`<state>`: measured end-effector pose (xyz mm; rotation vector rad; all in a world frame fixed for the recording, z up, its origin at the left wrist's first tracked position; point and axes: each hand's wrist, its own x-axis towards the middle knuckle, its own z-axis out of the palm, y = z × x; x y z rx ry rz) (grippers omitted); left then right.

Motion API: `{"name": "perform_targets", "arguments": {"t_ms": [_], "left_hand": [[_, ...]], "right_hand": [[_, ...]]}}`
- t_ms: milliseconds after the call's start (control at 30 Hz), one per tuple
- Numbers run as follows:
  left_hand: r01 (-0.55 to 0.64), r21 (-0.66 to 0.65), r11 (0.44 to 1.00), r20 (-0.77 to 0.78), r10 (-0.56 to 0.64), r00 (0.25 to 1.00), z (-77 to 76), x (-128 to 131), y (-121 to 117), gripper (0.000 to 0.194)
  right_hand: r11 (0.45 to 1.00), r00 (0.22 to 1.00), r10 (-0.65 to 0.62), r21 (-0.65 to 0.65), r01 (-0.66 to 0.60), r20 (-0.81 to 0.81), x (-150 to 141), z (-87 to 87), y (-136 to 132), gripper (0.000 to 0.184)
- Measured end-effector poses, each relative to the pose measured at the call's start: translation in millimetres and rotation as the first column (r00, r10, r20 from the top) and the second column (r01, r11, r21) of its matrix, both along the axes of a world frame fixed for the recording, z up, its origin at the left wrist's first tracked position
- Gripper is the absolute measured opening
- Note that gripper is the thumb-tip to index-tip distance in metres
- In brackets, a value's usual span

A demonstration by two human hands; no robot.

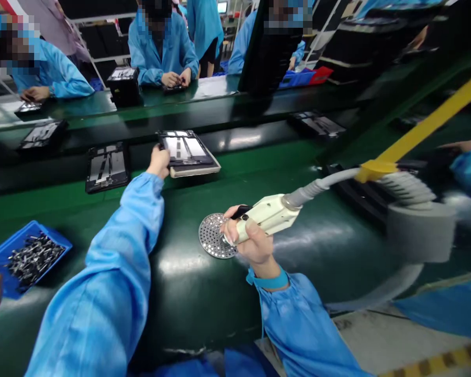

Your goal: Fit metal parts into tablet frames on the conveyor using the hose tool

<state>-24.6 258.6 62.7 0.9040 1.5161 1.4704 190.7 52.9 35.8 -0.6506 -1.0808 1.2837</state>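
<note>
My left hand [159, 161] reaches forward and grips the near left corner of a flat device assembly [187, 151] resting on a pale tray at the edge of the dark conveyor. My right hand [248, 238] is wrapped round the cream handle of an air gun tool [270, 213] with a grey corrugated hose [325, 184] running off to the right. A round perforated metal disc [215, 236] lies on the green bench just left of that hand.
A blue bin of small metal parts [27, 257] sits at the left. Other black device trays [107, 167] ride the conveyor [243, 137]. People in blue coats work across the line. A yellow bar [427, 125] crosses at the right.
</note>
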Motion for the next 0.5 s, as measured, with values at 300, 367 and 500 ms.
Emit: {"name": "perform_targets", "arguments": {"t_ms": [300,367,500], "left_hand": [[-0.04,-0.207,0.978,0.02,0.045,0.999,-16.3,-79.9,-208.0,0.073],[0.019,-0.282,0.959,-0.058,-0.036,0.998,-31.8,-82.0,-247.0,0.078],[0.088,-0.242,0.966,-0.578,-0.216,0.787,-50.4,-86.7,-300.5,0.076]], "right_hand": [[0.998,0.999,0.012,-0.058,-0.009,0.049,-3.5,-0.8,-2.8,0.053],[0.999,0.999,0.019,-0.031,-0.018,0.038,-4.3,-4.2,-3.9,0.052],[1.0,0.999,-0.004,-0.009,0.004,0.037,-5.3,-9.3,-6.3,0.052]]}}
